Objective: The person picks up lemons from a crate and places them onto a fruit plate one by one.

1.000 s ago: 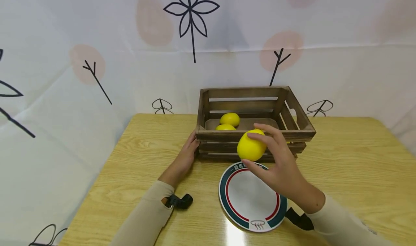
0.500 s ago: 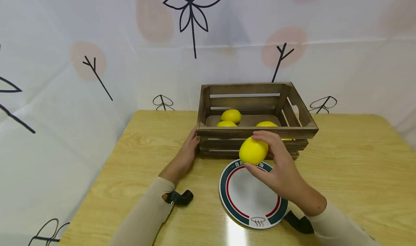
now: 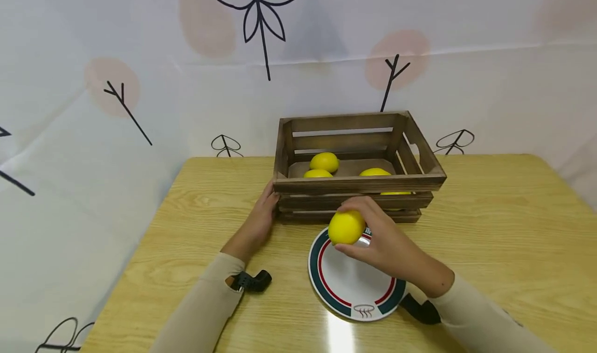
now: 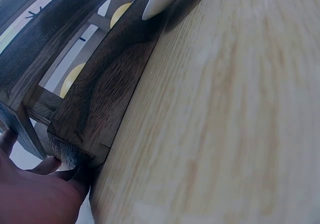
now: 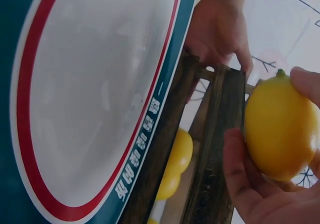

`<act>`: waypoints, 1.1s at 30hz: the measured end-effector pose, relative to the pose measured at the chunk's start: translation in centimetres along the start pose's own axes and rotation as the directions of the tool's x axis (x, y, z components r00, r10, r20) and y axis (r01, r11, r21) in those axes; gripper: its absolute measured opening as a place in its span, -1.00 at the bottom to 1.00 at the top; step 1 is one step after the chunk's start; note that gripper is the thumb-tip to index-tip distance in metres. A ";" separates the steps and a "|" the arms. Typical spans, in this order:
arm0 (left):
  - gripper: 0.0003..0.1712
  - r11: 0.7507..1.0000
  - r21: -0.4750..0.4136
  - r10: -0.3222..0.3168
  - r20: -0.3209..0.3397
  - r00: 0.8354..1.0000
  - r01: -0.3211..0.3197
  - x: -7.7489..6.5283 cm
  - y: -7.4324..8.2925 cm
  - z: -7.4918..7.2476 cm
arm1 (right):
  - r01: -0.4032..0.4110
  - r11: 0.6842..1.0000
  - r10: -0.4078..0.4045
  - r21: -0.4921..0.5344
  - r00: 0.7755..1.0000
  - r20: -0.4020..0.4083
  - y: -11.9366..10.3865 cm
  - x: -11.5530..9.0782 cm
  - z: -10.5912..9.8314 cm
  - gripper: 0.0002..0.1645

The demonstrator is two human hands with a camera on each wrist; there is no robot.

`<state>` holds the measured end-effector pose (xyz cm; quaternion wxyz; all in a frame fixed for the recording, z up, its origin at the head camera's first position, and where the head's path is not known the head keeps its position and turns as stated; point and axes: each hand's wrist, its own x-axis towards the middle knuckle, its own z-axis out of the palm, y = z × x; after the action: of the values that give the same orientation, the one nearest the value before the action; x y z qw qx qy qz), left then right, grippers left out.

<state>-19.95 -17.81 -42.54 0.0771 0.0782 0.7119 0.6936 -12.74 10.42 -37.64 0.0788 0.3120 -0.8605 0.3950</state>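
My right hand [image 3: 384,241] holds a yellow lemon [image 3: 345,229] between thumb and fingers, over the far part of a white plate [image 3: 352,278] with a green and red rim. In the right wrist view the lemon [image 5: 280,126] shows its small green stem tip. Behind the plate stands a brown slatted wooden crate [image 3: 359,185]. Several more lemons [image 3: 325,161] lie inside it, partly hidden by the front slats. My left hand [image 3: 258,222] rests against the crate's left end, its fingers touching the wood at the corner in the left wrist view.
A light wood table [image 3: 186,270] carries the plate and crate. Behind it hangs a white cloth [image 3: 322,83] with flower and twig drawings, close to the crate's back. Black wrist straps show at both sleeves.
My right hand has lowered the lemon from in front of the crate to over the plate. More lemons in the crate have come into view. My left hand stays at the crate's end.
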 end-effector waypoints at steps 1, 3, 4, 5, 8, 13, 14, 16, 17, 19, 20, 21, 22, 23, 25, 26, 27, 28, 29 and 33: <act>-0.36 1.000 -0.004 -0.006 -0.003 1.000 0.006 0.0 0.0 0.0 | 0.000 1.000 -0.001 0.010 1.000 0.016 0.1 0.0 0.0 -0.24; -0.37 1.000 -0.008 -0.014 0.000 1.000 0.014 -0.1 -0.1 -0.2 | -0.005 0.999 0.003 0.032 0.999 0.046 0.2 0.1 0.0 -0.24; -0.38 1.000 -0.003 -0.016 0.002 1.000 0.016 -0.1 -0.1 -0.2 | -0.009 0.999 0.007 0.036 0.998 0.059 0.2 0.1 0.0 -0.24; -0.38 1.000 -0.004 -0.018 0.004 1.000 0.018 -0.2 -0.2 -0.3 | -0.009 0.999 0.006 0.040 0.998 0.069 0.3 0.2 0.0 -0.24; -0.40 1.000 -0.006 -0.011 0.008 1.000 0.011 -0.2 -0.3 -0.3 | -0.026 0.998 0.020 0.053 0.994 0.107 0.6 0.3 -0.1 -0.24; -0.38 1.000 -0.020 -0.013 -0.001 1.000 0.013 -0.2 -0.2 -0.3 | -0.107 0.992 0.091 0.067 0.975 0.204 1.0 0.3 -0.4 -0.25; -0.37 1.000 -0.023 -0.017 0.001 1.000 0.017 -0.2 -0.2 -0.3 | -0.124 0.990 0.106 0.067 0.968 0.228 1.1 0.3 -0.4 -0.26; -0.36 0.999 -0.026 -0.023 0.002 1.000 0.023 -0.3 -0.1 -0.2 | -0.147 0.987 0.126 0.061 0.955 0.268 1.3 0.3 -0.5 -0.28; -0.36 0.999 -0.029 -0.027 0.000 1.000 0.027 -0.3 -0.1 -0.2 | -0.153 0.987 0.132 0.052 0.951 0.280 1.4 0.2 -0.5 -0.29; -0.35 0.999 -0.031 -0.026 -0.005 1.000 0.026 -0.3 -0.1 -0.2 | -0.152 0.988 0.134 0.038 0.944 0.301 1.6 0.3 -0.5 -0.30; -0.34 0.999 -0.035 -0.021 -0.007 1.000 0.021 -0.2 -0.1 -0.2 | -0.150 0.988 0.134 0.030 0.943 0.304 1.6 0.3 -0.5 -0.30; -0.34 0.999 -0.036 -0.019 -0.011 1.000 0.019 -0.2 -0.1 -0.1 | -0.147 0.989 0.133 0.023 0.942 0.307 1.7 0.3 -0.5 -0.30; -0.34 0.999 -0.037 -0.017 -0.014 1.000 0.017 -0.1 -0.1 -0.1 | -0.146 0.989 0.135 0.012 0.941 0.310 1.8 0.3 -0.5 -0.31; -0.33 0.999 -0.037 -0.012 -0.012 1.000 0.011 -0.1 -0.1 -0.1 | -0.147 0.989 0.138 0.004 0.938 0.316 1.9 0.3 -0.5 -0.31; -0.34 1.000 -0.028 -0.014 -0.012 1.000 0.013 -0.1 -0.2 -0.1 | -0.149 0.989 0.144 -0.010 0.931 0.336 2.0 0.2 -0.5 -0.30; -0.34 1.000 -0.021 -0.017 -0.013 1.000 0.016 -0.1 -0.3 -0.1 | -0.149 0.989 0.146 -0.017 0.927 0.345 2.1 0.2 -0.5 -0.30; -0.35 1.000 -0.009 -0.019 -0.016 1.000 0.019 -0.1 -0.3 0.0 | -0.145 0.989 0.144 -0.022 0.923 0.356 2.2 0.2 -0.5 -0.30; -0.35 1.000 -0.001 -0.021 -0.023 1.000 0.021 -0.1 -0.3 0.0 | -0.142 0.990 0.142 -0.028 0.921 0.363 2.2 0.1 -0.5 -0.30; -0.36 1.000 0.009 -0.018 -0.028 0.999 0.018 -0.1 -0.3 0.0 | -0.138 0.990 0.139 -0.030 0.919 0.369 2.3 0.1 -0.6 -0.31; -0.36 0.999 0.036 0.033 -0.056 0.998 -0.031 -0.2 0.1 0.2 | -0.126 0.992 0.127 -0.030 0.917 0.378 2.7 0.1 -0.6 -0.34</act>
<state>-19.72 -17.61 -42.45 0.0443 0.0712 0.7246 0.6841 -14.47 12.18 -38.90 -0.1141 0.3260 -0.8788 0.3294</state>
